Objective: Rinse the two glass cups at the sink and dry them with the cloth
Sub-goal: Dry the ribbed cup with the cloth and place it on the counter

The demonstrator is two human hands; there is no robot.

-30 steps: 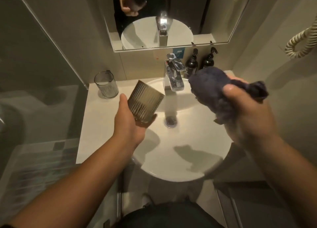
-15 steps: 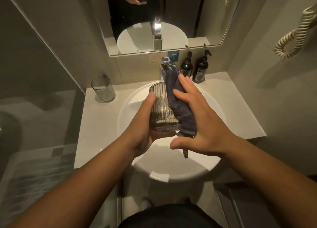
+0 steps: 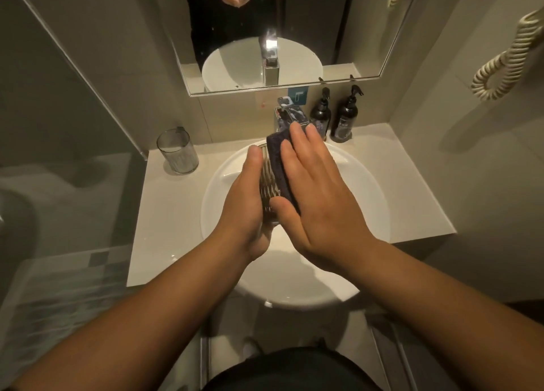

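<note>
Head view: a ribbed glass cup (image 3: 267, 184) is held over the white basin (image 3: 368, 190), at about 12 o'clock from its centre. It is gripped by the left hand (image 3: 245, 202), whose thumb lies along the near side; the remaining fingers are hidden behind the glass. A dark cloth (image 3: 279, 167) is pressed flat against the cup's right side by the right hand (image 3: 316, 190), whose fingers (image 3: 297, 137) are laid out straight, close together and not curled. The second glass cup (image 3: 177, 151) stands upright on the table (image 3: 170, 214) at 10 o'clock of the basin, well apart from both hands. The faucet (image 3: 287, 112) is seen at 12 o'clock with no water visibly running. The step in hand is judged to be drying of the first cup. Next, the cup would need to be turned within the cloth, and its inside wiped, before the other glass is taken up.
</note>
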